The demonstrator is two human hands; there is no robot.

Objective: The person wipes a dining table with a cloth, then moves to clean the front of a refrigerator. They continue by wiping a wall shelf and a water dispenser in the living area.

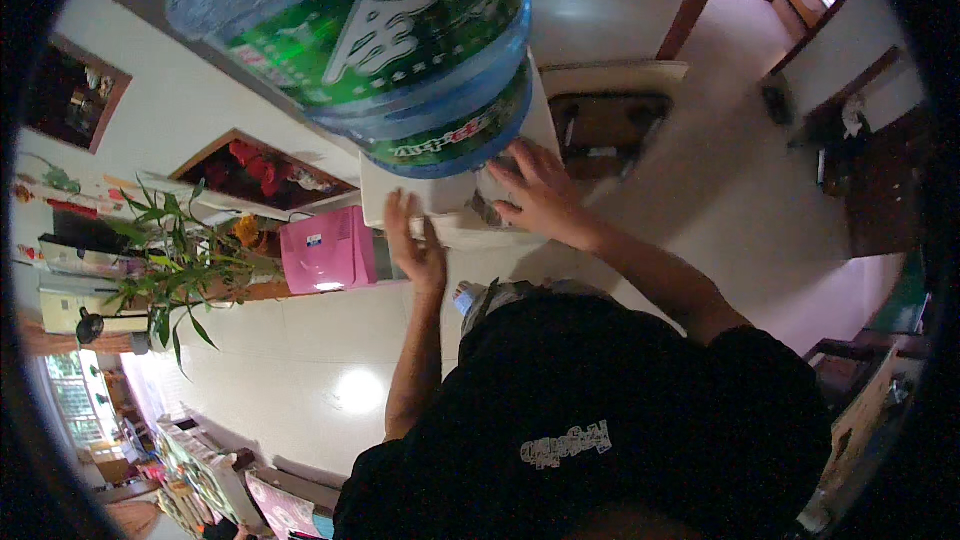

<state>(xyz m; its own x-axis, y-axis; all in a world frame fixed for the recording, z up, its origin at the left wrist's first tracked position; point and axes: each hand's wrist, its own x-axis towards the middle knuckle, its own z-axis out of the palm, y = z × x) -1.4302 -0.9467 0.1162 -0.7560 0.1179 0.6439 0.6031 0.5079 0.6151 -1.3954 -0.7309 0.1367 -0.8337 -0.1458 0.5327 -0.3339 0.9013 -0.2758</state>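
A large blue water-cooler bottle [450, 90] with a green label stands on top of a white water dispenser [442, 199], directly in front of me. My left hand [420, 251] is raised at the dispenser's left front edge, slightly blurred, its fingers apart and nothing seen in them. Just below the bottle's base, my right hand [544, 195] is at the right side of the dispenser's front. Its fingers and thumb are spread around a small, greyish, glossy part [487, 206]; whether they grip it is unclear. The bottle hides much of the dispenser's top.
Left of the dispenser stands a pink box-shaped item [326, 249], with a leafy green plant [169, 262] beyond it. A framed flower picture [262, 171] hangs on the wall. On the right are a dark-rimmed item [611, 131] and a doorway [739, 22]. Pale tiles [315, 345] cover the floor.
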